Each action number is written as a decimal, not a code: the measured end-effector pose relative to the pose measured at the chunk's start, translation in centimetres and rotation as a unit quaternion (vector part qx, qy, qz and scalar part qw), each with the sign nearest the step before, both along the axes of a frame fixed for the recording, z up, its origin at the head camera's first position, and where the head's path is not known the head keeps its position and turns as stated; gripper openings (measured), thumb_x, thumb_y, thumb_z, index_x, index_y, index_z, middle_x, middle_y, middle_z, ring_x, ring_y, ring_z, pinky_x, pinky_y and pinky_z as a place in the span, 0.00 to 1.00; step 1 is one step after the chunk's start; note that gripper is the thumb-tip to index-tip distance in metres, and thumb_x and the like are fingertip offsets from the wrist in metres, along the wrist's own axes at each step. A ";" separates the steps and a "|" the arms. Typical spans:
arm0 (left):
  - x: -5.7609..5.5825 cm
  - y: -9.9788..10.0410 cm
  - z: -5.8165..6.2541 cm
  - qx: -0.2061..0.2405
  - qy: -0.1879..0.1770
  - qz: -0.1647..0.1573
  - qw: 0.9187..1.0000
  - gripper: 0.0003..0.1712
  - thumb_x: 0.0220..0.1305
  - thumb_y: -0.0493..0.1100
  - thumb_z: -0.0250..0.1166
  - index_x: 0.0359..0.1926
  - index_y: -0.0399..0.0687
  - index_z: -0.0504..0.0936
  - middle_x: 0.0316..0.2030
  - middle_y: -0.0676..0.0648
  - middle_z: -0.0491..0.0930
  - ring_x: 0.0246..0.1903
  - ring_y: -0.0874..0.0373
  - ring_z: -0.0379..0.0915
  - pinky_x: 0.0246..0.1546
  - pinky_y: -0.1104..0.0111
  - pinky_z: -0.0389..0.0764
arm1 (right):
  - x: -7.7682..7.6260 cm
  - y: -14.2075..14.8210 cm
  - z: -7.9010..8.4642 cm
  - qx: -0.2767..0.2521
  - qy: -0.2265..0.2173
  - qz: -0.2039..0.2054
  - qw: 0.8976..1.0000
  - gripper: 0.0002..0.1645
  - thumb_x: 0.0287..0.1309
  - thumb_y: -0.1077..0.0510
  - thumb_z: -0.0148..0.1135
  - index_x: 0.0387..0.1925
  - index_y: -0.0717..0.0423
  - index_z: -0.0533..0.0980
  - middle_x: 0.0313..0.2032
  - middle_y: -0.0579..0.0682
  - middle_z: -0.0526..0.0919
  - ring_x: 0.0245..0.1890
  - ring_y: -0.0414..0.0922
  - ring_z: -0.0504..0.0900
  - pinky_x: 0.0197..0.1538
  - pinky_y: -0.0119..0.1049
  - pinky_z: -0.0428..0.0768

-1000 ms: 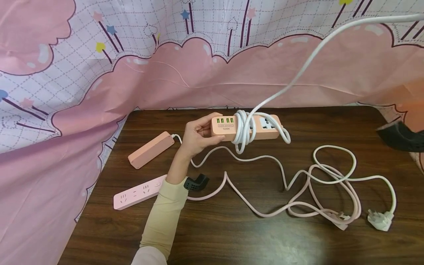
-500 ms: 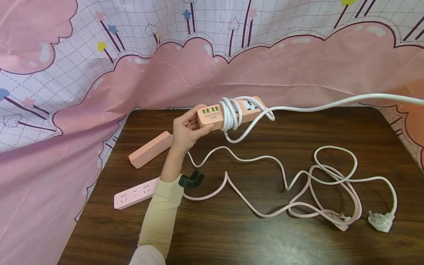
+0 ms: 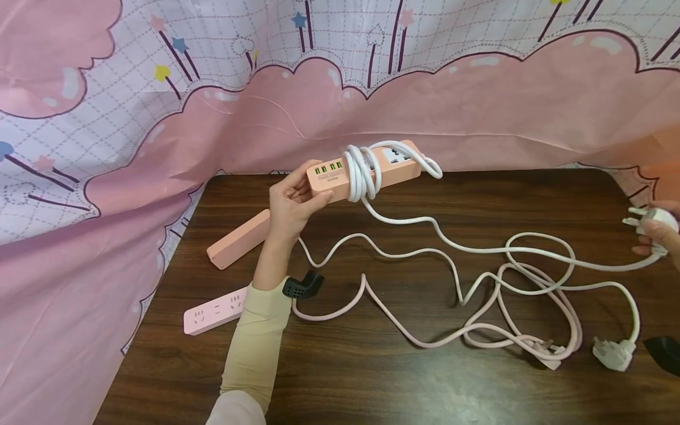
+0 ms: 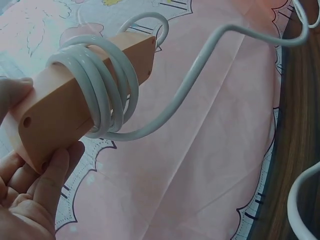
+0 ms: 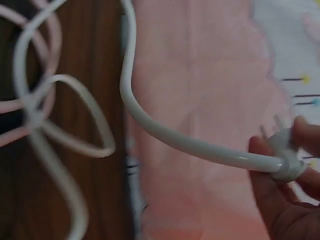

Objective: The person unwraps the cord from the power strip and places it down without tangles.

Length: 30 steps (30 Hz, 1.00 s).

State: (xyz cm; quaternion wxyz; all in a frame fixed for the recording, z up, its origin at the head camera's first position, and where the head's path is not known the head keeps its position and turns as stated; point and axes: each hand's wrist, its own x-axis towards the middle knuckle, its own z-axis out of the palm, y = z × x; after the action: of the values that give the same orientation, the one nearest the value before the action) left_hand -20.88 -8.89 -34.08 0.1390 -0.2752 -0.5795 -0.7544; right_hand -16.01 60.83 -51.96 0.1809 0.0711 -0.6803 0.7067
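Note:
My left hand (image 3: 289, 206) grips one end of an orange power strip (image 3: 395, 174) and holds it tilted above the table's far side. White cord (image 3: 361, 177) is wound several times round the strip's middle, as the left wrist view also shows. From the coils the cord runs right to a white plug (image 3: 656, 227), which my right hand (image 3: 666, 239) pinches at the right edge of the head view. The plug's prongs point left there. In the right wrist view the fingers (image 5: 270, 195) close round the plug where the cord enters it.
On the left of the wooden table (image 3: 372, 383) lie a second orange power strip (image 3: 239, 239), face down, and a pink one (image 3: 215, 310). Their cords loop at the right, near another white plug (image 3: 613, 354). A patterned pink curtain (image 3: 425, 112) hangs behind.
The strip has moved left and slightly up with my left hand. The cord has swung down from the upper right, and my right hand has come into view with its plug.

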 end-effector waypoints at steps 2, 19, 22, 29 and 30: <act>0.1 0.1 0.2 0.002 0.000 -0.005 1.000 0.29 0.43 0.23 0.65 0.51 0.18 0.69 0.39 0.51 0.83 0.38 0.60 0.77 0.35 0.73 0.78 | 1.0 -1.5 0.1 0.034 -0.003 -0.011 0.999 0.26 0.56 0.79 0.52 0.58 0.74 0.64 0.33 0.52 0.80 0.22 0.41 0.81 0.20 0.34 0.79; 0.8 0.6 1.6 0.009 0.010 -0.023 1.000 0.28 0.44 0.22 0.64 0.50 0.17 0.69 0.38 0.49 0.83 0.37 0.58 0.78 0.36 0.71 0.79 | 7.5 -15.9 8.8 0.497 -0.319 -0.134 0.796 0.39 0.66 0.39 0.46 0.46 0.78 0.67 0.35 0.75 0.74 0.31 0.65 0.73 0.31 0.52 0.70; 1.0 0.7 1.8 0.012 0.011 -0.030 0.999 0.27 0.44 0.21 0.63 0.50 0.17 0.70 0.38 0.49 0.83 0.37 0.58 0.78 0.35 0.72 0.79 | 7.8 -17.1 9.4 0.514 -0.315 -0.143 0.785 0.38 0.66 0.41 0.46 0.44 0.79 0.68 0.39 0.77 0.73 0.36 0.71 0.71 0.35 0.58 0.68; 1.3 1.0 1.9 0.021 0.004 -0.039 0.999 0.28 0.44 0.19 0.62 0.50 0.18 0.69 0.39 0.49 0.83 0.37 0.59 0.77 0.35 0.72 0.78 | 7.5 -16.9 9.1 0.533 -0.314 -0.140 0.773 0.38 0.63 0.40 0.50 0.41 0.79 0.70 0.37 0.76 0.75 0.35 0.72 0.72 0.30 0.57 0.69; 1.4 1.1 1.9 0.019 0.003 -0.039 0.999 0.28 0.44 0.20 0.63 0.51 0.18 0.69 0.39 0.49 0.83 0.38 0.59 0.77 0.35 0.72 0.78 | 7.5 -16.8 9.0 0.536 -0.318 -0.137 0.770 0.39 0.63 0.39 0.51 0.41 0.78 0.70 0.37 0.76 0.75 0.34 0.72 0.72 0.29 0.56 0.69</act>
State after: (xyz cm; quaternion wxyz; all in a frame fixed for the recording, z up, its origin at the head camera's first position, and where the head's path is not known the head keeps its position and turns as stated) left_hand -19.51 -7.79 -32.16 0.1166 -0.2976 -0.5531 -0.7694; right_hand -8.55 44.03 -42.92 -0.0186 -0.1662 -0.9699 0.1771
